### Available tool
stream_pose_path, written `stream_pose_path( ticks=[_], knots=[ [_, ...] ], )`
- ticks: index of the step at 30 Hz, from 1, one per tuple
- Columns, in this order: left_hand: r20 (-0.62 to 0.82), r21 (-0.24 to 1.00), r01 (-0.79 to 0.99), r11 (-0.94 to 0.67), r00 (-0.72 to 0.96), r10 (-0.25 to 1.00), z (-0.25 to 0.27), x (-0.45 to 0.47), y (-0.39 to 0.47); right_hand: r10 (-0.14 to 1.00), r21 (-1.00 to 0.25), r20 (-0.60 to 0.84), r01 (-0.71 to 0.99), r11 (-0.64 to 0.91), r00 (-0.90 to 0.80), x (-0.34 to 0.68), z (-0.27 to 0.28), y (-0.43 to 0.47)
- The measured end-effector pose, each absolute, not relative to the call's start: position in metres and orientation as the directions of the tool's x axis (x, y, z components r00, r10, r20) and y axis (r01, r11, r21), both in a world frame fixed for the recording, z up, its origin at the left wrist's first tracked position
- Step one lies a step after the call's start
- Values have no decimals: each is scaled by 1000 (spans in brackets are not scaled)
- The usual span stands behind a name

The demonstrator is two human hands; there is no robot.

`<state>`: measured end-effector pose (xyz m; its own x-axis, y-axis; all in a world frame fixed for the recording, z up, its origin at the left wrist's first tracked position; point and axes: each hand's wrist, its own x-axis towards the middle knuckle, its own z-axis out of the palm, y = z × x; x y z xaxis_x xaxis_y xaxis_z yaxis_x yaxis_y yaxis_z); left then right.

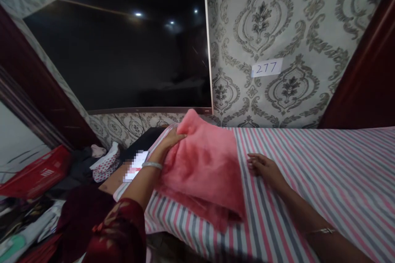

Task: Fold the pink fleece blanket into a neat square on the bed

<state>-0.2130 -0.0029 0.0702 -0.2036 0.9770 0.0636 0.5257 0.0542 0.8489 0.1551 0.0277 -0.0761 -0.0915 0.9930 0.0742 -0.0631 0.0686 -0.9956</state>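
A soft, fuzzy pink towel (203, 160) lies folded and rumpled on a striped cloth (286, 160), its upper corner raised in a peak. My left hand (173, 137) grips its upper left edge, thumb on top and the other fingers mostly hidden by the fabric. The towel's lower layers hang unevenly toward the front edge and look slightly blurred. To the right of the towel, my right hand (262, 168) hovers just over the stripes, fingers loosely bent and apart, with nothing visible in them. It does not touch the towel.
A phone with a lit screen (135, 166) lies left of my forearm. Behind stands a large dark television (138, 57) against patterned wallpaper, with a paper label "277" (267, 68). On the left are a red basket (40, 172) and a dotted white cloth (106, 164) among piled clothes.
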Motion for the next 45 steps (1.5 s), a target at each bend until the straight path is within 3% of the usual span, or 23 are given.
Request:
stream_pose_path(
  ticks=[2, 4, 6, 7, 10, 12, 14, 18, 23, 32, 34, 38, 42, 45],
  knots=[
    [251, 761, 636, -127, -107, 962, 94, -192, -5, 968, -965, 249, 84, 250, -31, 159, -52, 33],
    [362, 627, 744, -232, -14, 932, 116, -167, -12, 843, -806, 538, 284, 520, -17, 163, -12, 33],
    [405, 491, 826, -277, 65, 912, 132, -139, -23, 604, -482, 784, 476, 735, -139, 166, 36, 26],
    [417, 428, 854, -296, 104, 903, 138, -125, -30, 483, -289, 841, 552, 782, -243, 167, 61, 21],
    [436, 273, 891, -361, 220, 873, 148, -86, -53, 280, 165, 785, 622, 765, -552, 169, 121, 9],
    [439, 177, 893, -413, 304, 845, 152, -67, -67, 237, 321, 700, 593, 739, -674, 171, 147, 8],
    [438, 82, 894, -440, 364, 822, 157, -53, -77, 216, 389, 638, 551, 738, -739, 175, 165, 12],
    [427, 29, 908, -419, 368, 826, 178, -41, -83, 224, 412, 532, 480, 774, -817, 188, 198, 14],
    [462, 244, 828, -505, 358, 811, 190, -54, -91, 362, 294, 533, 569, 768, -765, 214, 238, -16],
    [435, 477, 723, -501, 301, 849, 97, -88, -58, 486, 260, 536, 683, 683, -690, 264, 235, -30],
    [454, 425, 768, -479, 276, 847, 105, -81, -40, 523, 230, 547, 718, 657, -653, 283, 225, -12],
    [603, 104, 905, -412, 272, 750, 165, -56, -16, 575, 152, 667, 841, 519, -475, 322, 217, 14],
    [738, -180, 923, -340, 355, 574, 213, -35, -11, 443, 110, 834, 887, 449, -328, 345, 202, 3],
    [765, -295, 878, -377, 454, 457, 190, -36, -13, 301, 165, 900, 885, 436, -316, 348, 148, -18]
  ],
)
